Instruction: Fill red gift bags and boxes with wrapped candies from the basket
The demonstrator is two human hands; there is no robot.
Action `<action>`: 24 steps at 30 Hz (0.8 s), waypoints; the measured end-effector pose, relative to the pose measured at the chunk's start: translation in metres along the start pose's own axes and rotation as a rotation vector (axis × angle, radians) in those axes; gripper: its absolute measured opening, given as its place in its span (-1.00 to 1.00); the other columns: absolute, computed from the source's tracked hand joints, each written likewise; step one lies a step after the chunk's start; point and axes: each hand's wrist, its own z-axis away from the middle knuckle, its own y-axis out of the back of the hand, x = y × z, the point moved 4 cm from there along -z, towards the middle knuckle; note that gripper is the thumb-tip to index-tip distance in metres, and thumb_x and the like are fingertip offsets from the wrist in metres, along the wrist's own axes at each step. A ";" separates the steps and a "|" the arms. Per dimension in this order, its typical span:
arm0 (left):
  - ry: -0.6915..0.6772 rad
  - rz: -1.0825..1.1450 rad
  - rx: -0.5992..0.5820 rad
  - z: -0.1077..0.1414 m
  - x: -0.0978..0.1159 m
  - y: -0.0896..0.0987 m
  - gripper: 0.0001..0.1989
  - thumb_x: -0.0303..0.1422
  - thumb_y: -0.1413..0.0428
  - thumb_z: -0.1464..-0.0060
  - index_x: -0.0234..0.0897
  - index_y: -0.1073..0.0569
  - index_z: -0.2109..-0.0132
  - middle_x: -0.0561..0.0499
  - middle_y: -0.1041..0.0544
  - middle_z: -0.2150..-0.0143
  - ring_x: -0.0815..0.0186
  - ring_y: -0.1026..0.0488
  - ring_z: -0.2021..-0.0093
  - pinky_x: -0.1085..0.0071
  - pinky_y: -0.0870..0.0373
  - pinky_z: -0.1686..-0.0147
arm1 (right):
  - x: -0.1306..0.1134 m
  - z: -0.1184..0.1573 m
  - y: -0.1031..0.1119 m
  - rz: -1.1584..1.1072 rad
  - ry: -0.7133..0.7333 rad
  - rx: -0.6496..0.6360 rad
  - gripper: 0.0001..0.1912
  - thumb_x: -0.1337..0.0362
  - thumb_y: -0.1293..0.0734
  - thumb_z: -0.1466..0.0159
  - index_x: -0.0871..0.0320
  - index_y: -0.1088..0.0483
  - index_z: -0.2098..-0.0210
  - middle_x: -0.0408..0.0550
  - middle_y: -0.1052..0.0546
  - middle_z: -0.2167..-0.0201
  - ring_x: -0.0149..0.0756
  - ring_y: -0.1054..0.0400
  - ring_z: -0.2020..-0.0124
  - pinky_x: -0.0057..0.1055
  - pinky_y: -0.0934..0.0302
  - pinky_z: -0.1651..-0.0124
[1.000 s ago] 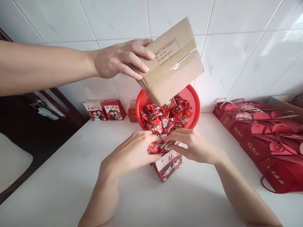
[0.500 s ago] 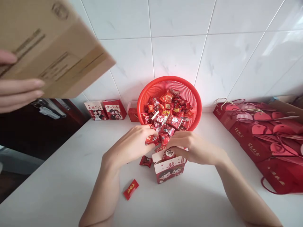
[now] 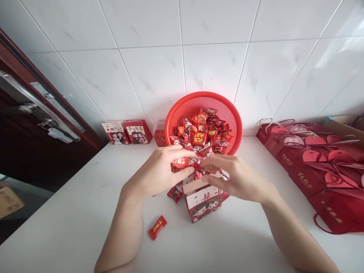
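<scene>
My left hand (image 3: pixel 159 170) is closed on a red wrapped candy (image 3: pixel 180 162), between the fingers and thumb, at the front rim of the red plastic basket (image 3: pixel 237 125). My right hand (image 3: pixel 236 176) hovers over the open small gift box (image 3: pixel 205 206), its fingers curled but apart. Shiny wrappers show beside and under its palm, partly hidden. The box stands upright, printed with cartoon figures, its pale flap raised. The basket leans toward me, full of wrapped candies (image 3: pixel 198 138) that spill between my hands. One loose candy (image 3: pixel 175 193) lies left of the box.
Another candy (image 3: pixel 157 227) lies nearer me on the white table (image 3: pixel 85 212). Printed gift boxes (image 3: pixel 138 132) stand along the tiled wall. Red gift bags (image 3: pixel 309 170) fill the right side. A dark door with keys (image 3: pixel 58 133) is at left; a cardboard box (image 3: pixel 10 201) sits below table level.
Another person's hands with a large cardboard box have left the upper left. My left hand now grips a candy more fully; my right fingers have lifted off the candy in the box opening.
</scene>
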 end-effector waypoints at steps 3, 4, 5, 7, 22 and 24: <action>-0.038 0.087 0.001 0.000 0.006 0.000 -0.74 -0.31 -0.20 -0.19 -0.17 -0.60 -0.02 0.01 -0.63 0.12 0.27 -0.58 0.15 0.43 -0.50 0.17 | 0.009 -0.004 0.002 -0.187 -0.138 0.127 -0.64 0.11 -0.40 -0.33 0.09 -0.34 -0.05 0.01 -0.59 0.13 -0.25 -0.51 0.26 -0.29 -0.42 0.18; -0.055 0.107 0.004 0.000 0.008 0.000 -0.75 -0.31 -0.19 -0.21 -0.18 -0.60 -0.03 0.01 -0.63 0.11 0.28 -0.57 0.15 0.44 -0.50 0.15 | 0.010 -0.006 -0.001 -0.285 -0.157 0.129 -0.58 0.09 -0.41 -0.32 0.08 -0.30 -0.09 0.01 -0.59 0.10 -0.26 -0.52 0.26 -0.28 -0.44 0.16; -0.072 0.121 0.007 0.000 0.010 0.000 -0.75 -0.32 -0.17 -0.23 -0.18 -0.59 -0.03 0.01 -0.64 0.11 0.28 -0.58 0.14 0.43 -0.50 0.13 | 0.011 -0.008 -0.004 -0.391 -0.165 0.120 -0.55 0.07 -0.41 -0.32 0.07 -0.28 -0.11 0.00 -0.59 0.09 -0.27 -0.53 0.26 -0.27 -0.46 0.16; -0.108 0.140 0.002 0.000 0.013 -0.002 -0.74 -0.33 -0.13 -0.28 -0.18 -0.58 -0.06 -0.01 -0.64 0.06 0.26 -0.58 0.07 0.41 -0.50 0.05 | 0.011 -0.010 -0.009 -0.587 -0.162 0.101 -0.56 0.06 -0.41 -0.33 0.09 -0.29 -0.09 -0.02 -0.60 0.14 -0.28 -0.54 0.27 -0.28 -0.47 0.15; -0.016 0.284 -0.068 -0.001 0.011 -0.016 -0.56 -0.32 0.05 -0.40 -0.06 -0.19 -0.36 -0.06 -0.37 -0.35 0.12 -0.41 -0.26 0.30 -0.51 -0.10 | 0.024 -0.011 -0.011 -0.889 -0.306 0.251 -0.55 0.11 -0.47 -0.26 0.14 -0.36 -0.05 -0.11 -0.54 0.36 -0.32 -0.50 0.38 -0.33 -0.48 0.29; -0.037 0.290 -0.066 -0.003 0.011 -0.020 -0.50 -0.32 0.01 -0.38 -0.02 -0.13 -0.39 -0.04 -0.26 -0.42 0.10 -0.30 -0.36 0.27 -0.48 -0.17 | 0.022 -0.012 -0.011 -0.937 -0.311 0.254 -0.52 0.13 -0.50 -0.23 0.13 -0.35 -0.07 -0.15 -0.53 0.39 -0.33 -0.49 0.41 -0.36 -0.47 0.34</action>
